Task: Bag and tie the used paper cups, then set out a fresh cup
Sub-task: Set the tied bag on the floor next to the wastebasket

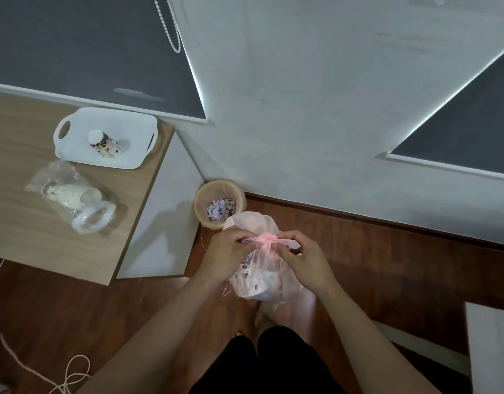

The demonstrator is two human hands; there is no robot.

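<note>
A translucent pink plastic bag with used patterned paper cups inside hangs above the wooden floor in the middle of the head view. Its neck is drawn into a knot. My left hand pinches the bag's left ear beside the knot. My right hand pinches the right ear on the other side. On the desk at the left, a patterned paper cup stands upside down in a white tray. A clear sleeve holding stacked cups lies nearer on the desk.
A small lined waste bin with scraps stands on the floor by the wall, just behind the bag. The wooden desk fills the left. A cord trails over the floor at the lower left. A white surface juts in at the lower right.
</note>
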